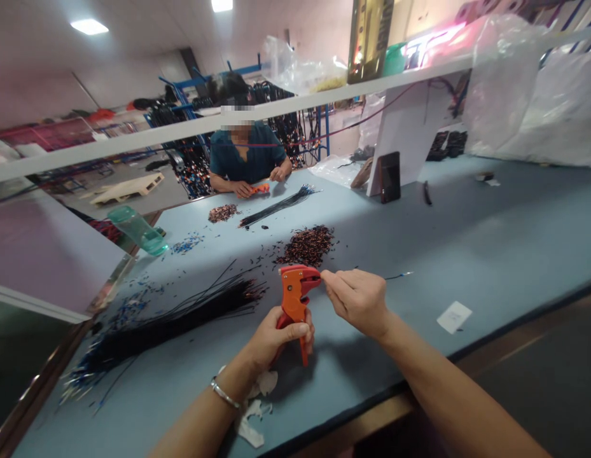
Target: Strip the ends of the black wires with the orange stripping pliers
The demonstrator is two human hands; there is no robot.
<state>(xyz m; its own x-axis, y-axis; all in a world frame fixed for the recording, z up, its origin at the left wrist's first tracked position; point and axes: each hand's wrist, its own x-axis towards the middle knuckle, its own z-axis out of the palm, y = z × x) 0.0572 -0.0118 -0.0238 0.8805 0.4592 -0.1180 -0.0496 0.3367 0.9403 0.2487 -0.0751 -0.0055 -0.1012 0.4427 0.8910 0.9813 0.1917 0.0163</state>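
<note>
- Left hand (278, 336) — fingers wrapped around the handles of an orange-red wire stripper (291, 291), thumb across the front; tool roughly upright over the table (495, 235), jaws facing right.
- Right hand (359, 300) — fingers curled into a pinch right at the jaws, apparently on a thin dark wire (394, 277); its light-tipped end shows past the knuckles.
- Can't see how deep the wire's near end sits, or whether the jaws bite on it.
- For a clean strip: wire should go in straight, square to the jaws, same depth each time.
- Fingertips should clear the bite before any squeeze; they're very close.
- Squeeze wants to be full and even, right hand steady. A half pull would likely leave ragged insulation.
- Bundle (180, 323) lies left of the tool, copper-coloured ends towards it, handy for the left side.
- Scrap pile (307, 246) sits just beyond the tool head; bits would best drop there, off the bundle.
</note>
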